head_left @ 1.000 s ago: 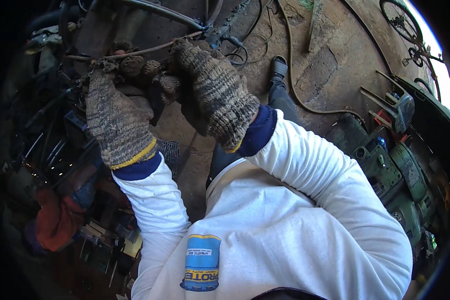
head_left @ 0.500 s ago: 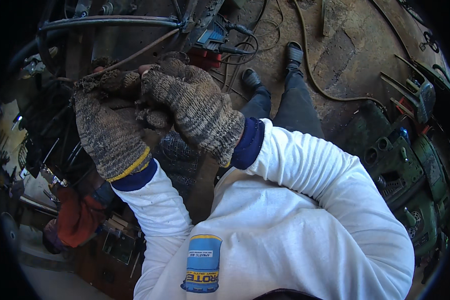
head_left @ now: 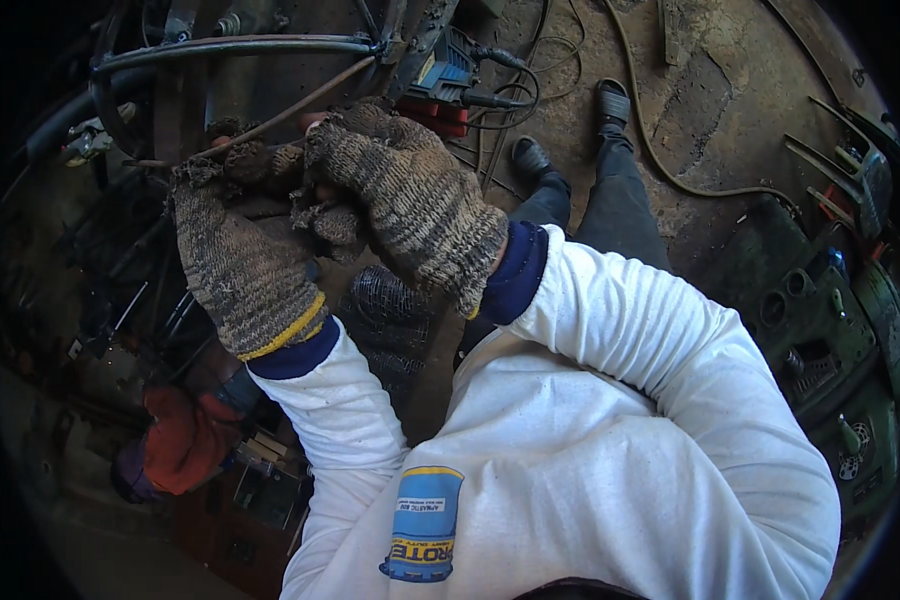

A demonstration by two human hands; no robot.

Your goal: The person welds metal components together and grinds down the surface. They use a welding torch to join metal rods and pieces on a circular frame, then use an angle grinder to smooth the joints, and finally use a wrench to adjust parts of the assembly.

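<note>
Both my hands wear worn, grey-brown knitted gloves with frayed fingertips. My left hand [head_left: 245, 255] has its fingers curled up against a thin brown metal rod [head_left: 320, 92], closed on it near the rod's left end. Close beside it, my right hand [head_left: 405, 190] is closed too, a bare fingertip showing just under the rod. What the right fingers pinch is hidden behind the glove. The rod slants up to the right and meets a metal frame [head_left: 240, 46] with a curved bar.
A blue machine [head_left: 445, 68] with black cables stands beyond my right hand, above a red part [head_left: 435, 118]. A hose [head_left: 642, 130] crosses the floor. Green machine casings [head_left: 770, 290] lie at right. Someone in an orange top [head_left: 185, 440] is low at left. Sandalled feet [head_left: 613, 103] show ahead.
The whole view has shifted, so that everything sits a little further right and slightly lower. Both hands keep almost the same closed pose at the rod.
</note>
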